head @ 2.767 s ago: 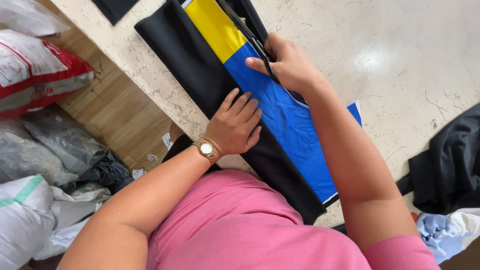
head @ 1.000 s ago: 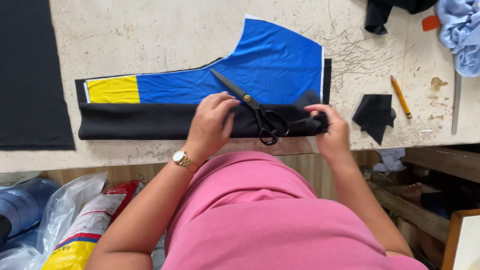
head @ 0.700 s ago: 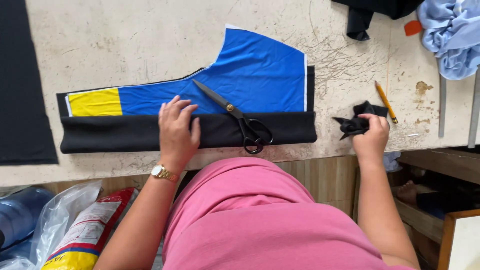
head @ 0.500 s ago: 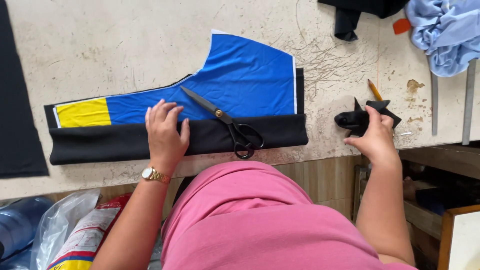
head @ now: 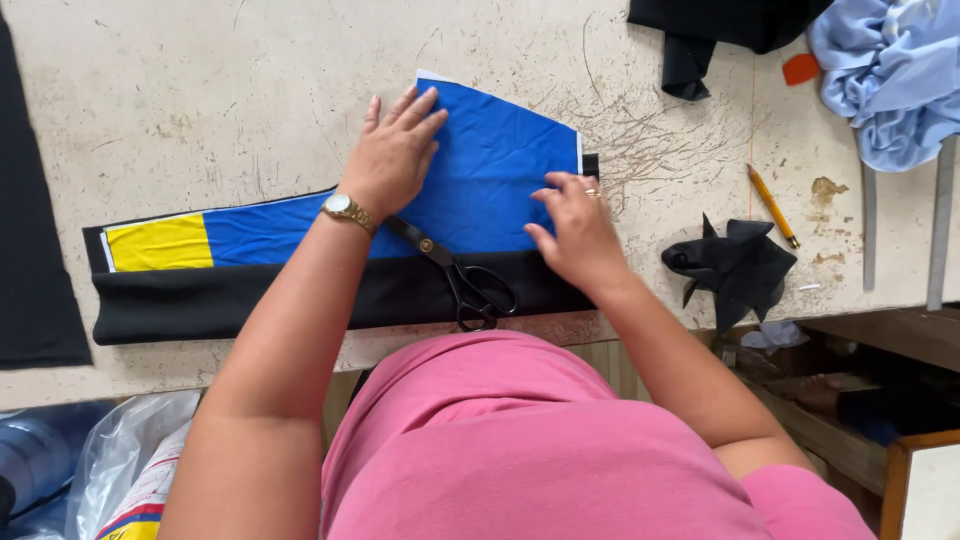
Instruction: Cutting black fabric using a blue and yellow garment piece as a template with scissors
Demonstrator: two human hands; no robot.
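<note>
A blue pattern piece (head: 490, 175) with a yellow end (head: 160, 243) lies on folded black fabric (head: 240, 300) along the table's near edge. My left hand (head: 392, 155) presses flat on the blue piece near its top, fingers spread, a gold watch on the wrist. My right hand (head: 575, 228) rests on the blue piece's right edge, fingers apart, holding nothing. Black-handled scissors (head: 455, 275) lie shut on the fabric between my two arms.
A crumpled black fabric scrap (head: 735, 265) lies to the right, with a yellow pencil (head: 772, 205) beyond it. Dark cloth (head: 715, 25) and light blue cloth (head: 885, 70) sit at the far right. More black fabric (head: 35, 240) lies at left. Plastic bags (head: 110, 470) sit below the table edge.
My right hand let go of the black scrap at the right and came back onto the blue piece. My left hand moved up from the black fabric onto the blue piece.
</note>
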